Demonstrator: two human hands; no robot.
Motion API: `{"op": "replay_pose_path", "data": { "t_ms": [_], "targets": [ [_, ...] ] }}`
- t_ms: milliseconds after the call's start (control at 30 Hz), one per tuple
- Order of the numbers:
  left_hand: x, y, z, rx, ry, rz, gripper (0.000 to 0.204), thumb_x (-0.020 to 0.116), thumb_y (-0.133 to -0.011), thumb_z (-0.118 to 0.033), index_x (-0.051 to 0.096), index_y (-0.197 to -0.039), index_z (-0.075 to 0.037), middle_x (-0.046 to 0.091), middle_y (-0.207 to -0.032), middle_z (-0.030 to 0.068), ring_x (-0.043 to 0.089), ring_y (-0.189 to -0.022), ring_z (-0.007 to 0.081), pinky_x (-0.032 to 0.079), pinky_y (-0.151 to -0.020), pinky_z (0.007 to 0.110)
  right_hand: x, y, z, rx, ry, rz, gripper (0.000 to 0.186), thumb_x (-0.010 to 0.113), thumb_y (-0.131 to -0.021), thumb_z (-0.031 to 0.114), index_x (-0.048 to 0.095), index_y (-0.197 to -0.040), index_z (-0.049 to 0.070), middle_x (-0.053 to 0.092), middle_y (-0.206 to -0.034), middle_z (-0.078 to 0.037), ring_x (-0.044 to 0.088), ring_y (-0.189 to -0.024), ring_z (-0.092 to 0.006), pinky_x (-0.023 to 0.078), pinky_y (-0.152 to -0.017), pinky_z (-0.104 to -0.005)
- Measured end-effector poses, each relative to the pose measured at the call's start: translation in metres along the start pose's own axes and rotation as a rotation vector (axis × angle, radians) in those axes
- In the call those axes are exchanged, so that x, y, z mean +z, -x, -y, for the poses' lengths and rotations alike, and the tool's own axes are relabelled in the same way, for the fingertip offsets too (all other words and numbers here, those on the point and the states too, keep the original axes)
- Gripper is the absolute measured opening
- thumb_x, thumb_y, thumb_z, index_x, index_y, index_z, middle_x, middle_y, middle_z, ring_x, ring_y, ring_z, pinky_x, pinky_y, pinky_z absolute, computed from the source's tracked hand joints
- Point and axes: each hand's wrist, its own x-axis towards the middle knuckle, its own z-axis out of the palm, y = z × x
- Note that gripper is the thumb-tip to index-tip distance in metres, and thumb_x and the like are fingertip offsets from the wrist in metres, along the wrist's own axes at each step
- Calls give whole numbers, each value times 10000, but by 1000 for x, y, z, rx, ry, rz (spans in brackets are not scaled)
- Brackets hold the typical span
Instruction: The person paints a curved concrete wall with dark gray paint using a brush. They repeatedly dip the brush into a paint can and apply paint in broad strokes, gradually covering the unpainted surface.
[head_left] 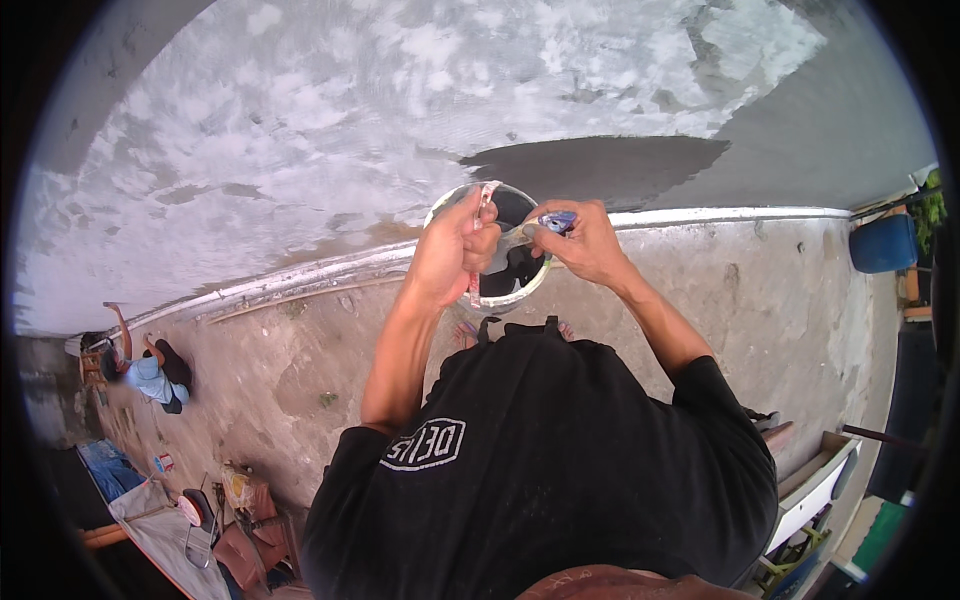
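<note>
Bucket (507, 301), one, pale-rimmed, dark inside: held above the ground (700, 300), near the ground's edge along the wall (300, 130). Left hand (460, 248): closed around a paint-streaked bar (475, 288) across the bucket's mouth; whether this is the bucket's handle cannot be told. Right hand (588, 240): gripping a scraper (560, 222), blue-handled, its blade over the mouth and pointing toward the left hand. Wall: grey, white-smeared, one dark patch (600, 165) near its lower edge. Co-worker (155, 378), blue top: low down by the wall's left end. Tub (884, 245), blue: near its right end.
</note>
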Motion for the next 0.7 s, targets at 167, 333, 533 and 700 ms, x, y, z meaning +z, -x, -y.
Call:
{"op": "replay_pose_path", "data": {
  "t_ms": [167,333,533,700],
  "targets": [
    [0,6,-1,-20,19,-12,365,369,-1058,-419,448,-883,-108,235,-586,-98,170,-490,29,151,-461,218,5,1,-15,-603,536,-249,213,753,-751,96,722,-948,23,711,-855,-129,677,-654,-260,525,-576,-321],
    [-12,2,-1,-12,74,20,370,399,-1051,-434,461,-883,-110,245,-571,-100,164,-476,27,139,-447,222,6,13,1,-674,758,-245,220,774,-737,102,722,-939,30,708,-825,-117,665,-642,-264,520,-566,-334],
    [-19,-4,-6,-8,52,49,381,398,-1048,-447,456,-882,-109,248,-577,-100,168,-473,26,140,-444,220,10,-2,1,-407,308,-171,184,707,-794,77,723,-961,0,704,-742,-110,673,-632,-159,503,-575,-281],
    [-28,-9,-13,-47,37,76,381,378,-1055,-440,450,-876,-111,251,-578,-96,166,-472,27,144,-444,219,28,-10,-4,-32,-96,-45,165,651,-862,100,726,-942,-24,703,-707,-75,663,-659,-112,503,-598,-256]
  ]
}}
